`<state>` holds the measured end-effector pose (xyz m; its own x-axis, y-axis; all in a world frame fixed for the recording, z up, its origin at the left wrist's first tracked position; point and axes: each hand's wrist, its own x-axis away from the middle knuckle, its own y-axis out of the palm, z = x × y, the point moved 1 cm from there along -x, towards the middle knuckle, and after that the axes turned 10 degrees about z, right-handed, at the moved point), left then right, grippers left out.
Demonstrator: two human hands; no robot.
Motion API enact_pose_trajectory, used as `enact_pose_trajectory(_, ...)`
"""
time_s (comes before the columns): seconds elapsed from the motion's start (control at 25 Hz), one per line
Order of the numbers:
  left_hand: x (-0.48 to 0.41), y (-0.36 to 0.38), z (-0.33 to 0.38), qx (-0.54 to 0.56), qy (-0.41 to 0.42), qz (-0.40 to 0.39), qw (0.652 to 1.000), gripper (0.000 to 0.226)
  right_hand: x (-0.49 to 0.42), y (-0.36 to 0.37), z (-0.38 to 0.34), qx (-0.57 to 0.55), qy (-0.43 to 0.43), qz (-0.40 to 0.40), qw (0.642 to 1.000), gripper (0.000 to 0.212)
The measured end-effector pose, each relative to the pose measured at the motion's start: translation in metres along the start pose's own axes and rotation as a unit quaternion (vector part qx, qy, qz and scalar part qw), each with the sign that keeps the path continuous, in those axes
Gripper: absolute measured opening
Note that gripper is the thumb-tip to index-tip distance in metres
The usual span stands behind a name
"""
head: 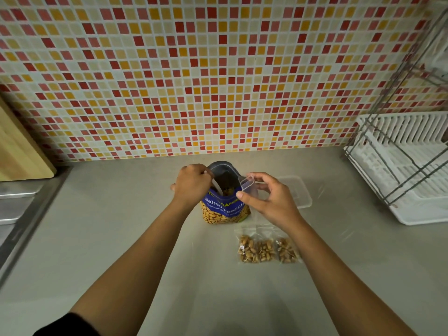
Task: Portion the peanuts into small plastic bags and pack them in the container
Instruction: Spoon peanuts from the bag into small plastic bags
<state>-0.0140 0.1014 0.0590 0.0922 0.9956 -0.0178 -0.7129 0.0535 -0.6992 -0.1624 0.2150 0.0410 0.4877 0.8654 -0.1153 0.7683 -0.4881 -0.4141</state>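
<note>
**Step in hand.** Judged as portioning: one more small bag is being readied for filling. Packing has not begun.

**Position of parts (reference: the peanut bag)**
- The peanut bag (225,209) stands upright on the counter (121,238) with its mouth open. Peanuts show inside.
- The empty small bag (247,183) is held in the air at the right rim of the peanut bag, with its mouth facing up.
- The filled small bags (257,248), at least two, lie flat on the counter in front of the peanut bag and to its right.
- The clear container (299,192) sits to the right of the peanut bag, behind the right hand. No bags are visible in it.

**Grip**
- Left hand (192,184): positioned at the left rim of the peanut bag, fingers curled tight. A white handle (216,187) runs from the fist down into the peanut bag. Its lower end is hidden, so whether it carries peanuts cannot be told.
- Right hand (272,201): thumb and fingertips pinch the top of the empty small bag and spread its mouth apart. The other fingers are loosely fanned.

**Next move (judgement).** Lift a load of peanuts out of the peanut bag and tip it into the empty small bag. The opening is narrow, so keep it spread and close to the rim of the peanut bag. Otherwise peanuts are likely to spill onto the counter.
</note>
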Motion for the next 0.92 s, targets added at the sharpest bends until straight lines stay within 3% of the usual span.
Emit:
enact_pose_trajectory(0.52,0.002,-0.015,0.001,0.191,-0.099,0.04,0.976,0.02,0.004,-0.003,0.001,-0.004,0.002,-0.015,1.0,0.062)
enact_pose_trajectory(0.68,-0.003,-0.024,-0.001,0.234,-0.143,0.031,0.961,0.023,0.006,-0.003,-0.001,-0.034,0.008,0.023,0.999,0.051)
enact_pose_trajectory(0.92,-0.011,-0.035,-0.016,0.266,-0.193,0.025,0.944,0.021,-0.006,-0.007,-0.008,0.027,-0.021,0.062,0.997,0.065)
